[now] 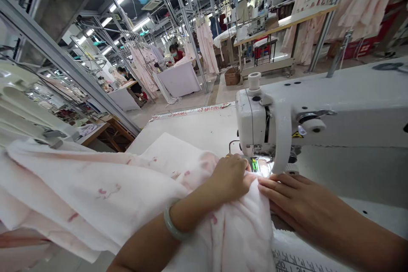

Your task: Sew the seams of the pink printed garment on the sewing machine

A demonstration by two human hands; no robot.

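A white sewing machine (255, 119) stands on the right, its lit needle area low at the front. Pale pink floral fabric (134, 187) spreads over the table and drapes off to the left, with one edge at the needle. My left hand (231, 176), wearing a bangle (174, 223) at the wrist, curls its fingers on the fabric just left of the needle. Those fingertips are partly hidden. Stretched out nearly flat, my right hand (293, 195) touches the fabric's edge with its fingertips, right of the needle.
A printed ruler scale (296, 261) runs along the front edge by my right forearm. Metal posts rise behind the white tabletop (191, 123). Beyond are hanging pink garments (207, 46), a person in red (177, 54) at a workstation and a brown box (232, 76) on the floor.
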